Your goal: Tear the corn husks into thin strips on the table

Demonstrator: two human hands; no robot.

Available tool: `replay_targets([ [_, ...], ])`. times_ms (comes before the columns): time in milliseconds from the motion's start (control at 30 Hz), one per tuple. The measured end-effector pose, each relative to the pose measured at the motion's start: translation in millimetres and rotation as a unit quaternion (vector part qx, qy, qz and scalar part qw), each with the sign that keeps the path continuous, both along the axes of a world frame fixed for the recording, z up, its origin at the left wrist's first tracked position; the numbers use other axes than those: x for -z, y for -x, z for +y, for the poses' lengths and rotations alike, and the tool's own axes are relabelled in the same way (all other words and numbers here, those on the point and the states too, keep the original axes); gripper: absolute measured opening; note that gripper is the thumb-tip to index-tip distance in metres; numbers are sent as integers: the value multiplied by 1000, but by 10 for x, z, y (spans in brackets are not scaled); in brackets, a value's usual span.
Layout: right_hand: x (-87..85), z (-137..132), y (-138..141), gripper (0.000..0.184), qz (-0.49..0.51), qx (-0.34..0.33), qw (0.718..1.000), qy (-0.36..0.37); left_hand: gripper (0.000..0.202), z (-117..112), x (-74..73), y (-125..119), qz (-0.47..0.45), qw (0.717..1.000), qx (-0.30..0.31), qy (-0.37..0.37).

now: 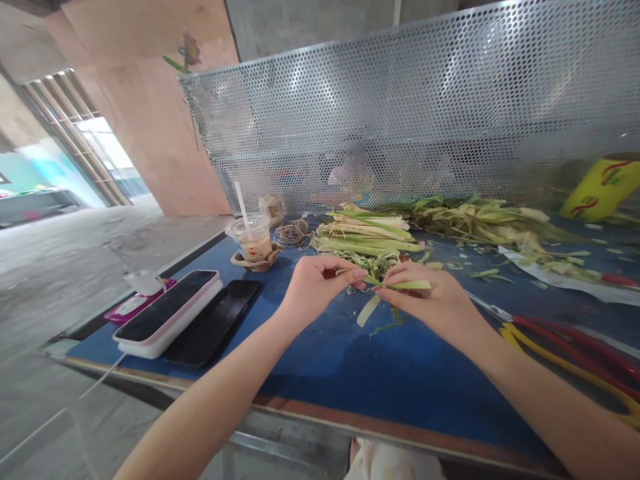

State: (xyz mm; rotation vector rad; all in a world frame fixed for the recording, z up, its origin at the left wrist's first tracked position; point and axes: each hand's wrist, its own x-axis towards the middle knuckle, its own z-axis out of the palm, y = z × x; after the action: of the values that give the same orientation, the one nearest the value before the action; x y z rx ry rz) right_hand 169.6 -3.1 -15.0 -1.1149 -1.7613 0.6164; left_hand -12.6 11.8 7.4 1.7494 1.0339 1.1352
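A narrow light-green leaf strip [410, 285] stretches between my two hands, just above the blue tabletop [340, 360]. My left hand [316, 285] pinches its left end between thumb and fingers. The thumb and fingertips of my right hand [430, 292] are closed on its middle, and the pale end sticks out past them. Beneath my fingers lie a loose leaf piece [369, 311] and thin green shreds [389, 325]. Just behind, partly hidden by my hands, is a heap of shredded leaf bits [375, 265]. A bundle of pale green stalks [365, 233] lies beyond it.
To the left lie a black phone [215, 323], a phone in a white case [170, 310] and a drink cup [250, 240] in a holder. Twine [294, 233] sits behind. Red-and-yellow-handled tools [555, 340] lie right. Dry leaves [475, 223] reach a perforated metal panel [400, 113].
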Motion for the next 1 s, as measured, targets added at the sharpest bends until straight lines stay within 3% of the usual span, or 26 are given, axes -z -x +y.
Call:
replay_targets([
  [67, 8, 24, -21, 16, 20, 6, 1000, 6, 25, -6, 29, -36, -32, 998, 29, 42],
  [200, -9, 27, -26, 22, 64, 2, 997, 44, 65, -14, 106, -81, -45, 992, 88, 80],
  [400, -64, -22, 10, 18, 78, -23, 993, 90, 72, -22, 109, -65, -25, 993, 82, 79],
  [667, -82, -16, -17, 16, 109, -41, 991, 68, 53, -47, 59, -65, -46, 981, 93, 164],
  [867, 28, 77, -59, 20, 137, -76, 978, 138, 38, -56, 30, -40, 1, 979, 117, 169],
  [1000, 22, 72, -76, 15, 161, -81, 977, 114, 33, -78, 8, -58, -37, 980, 114, 162],
])
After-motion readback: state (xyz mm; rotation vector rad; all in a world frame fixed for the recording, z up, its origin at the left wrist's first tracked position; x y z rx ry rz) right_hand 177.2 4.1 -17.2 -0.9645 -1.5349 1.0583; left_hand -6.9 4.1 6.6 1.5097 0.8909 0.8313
